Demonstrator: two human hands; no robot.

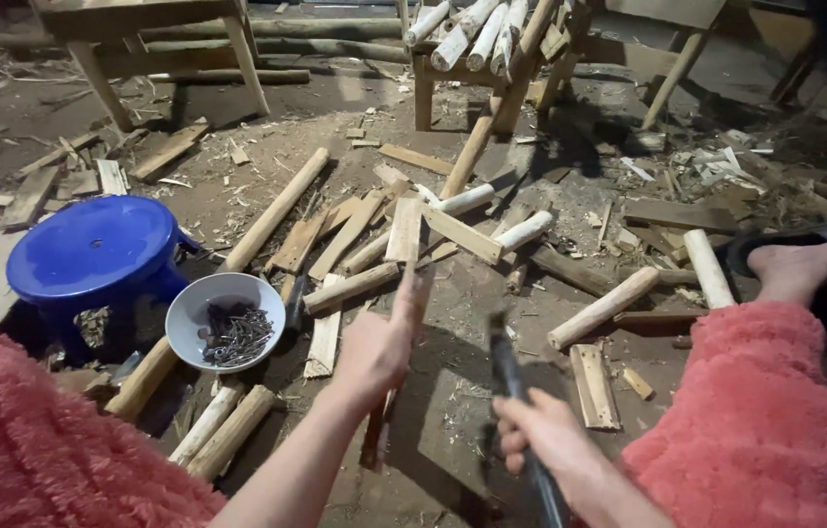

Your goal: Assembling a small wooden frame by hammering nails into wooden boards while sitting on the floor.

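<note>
Right hand (542, 430) around dark tool handle (511, 376)

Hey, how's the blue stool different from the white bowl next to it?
The blue stool is bigger and deep blue; the white bowl is smaller and pale. The stool shows a bare round top with a small hole in the middle, while the bowl is open upward and holds a heap of dark nails. The stool stands raised on legs; the bowl sits low among the wood offcuts. Both are round and lie left of the left hand.

Single head view, looking steeply down, close, seemingly facing forward
</note>
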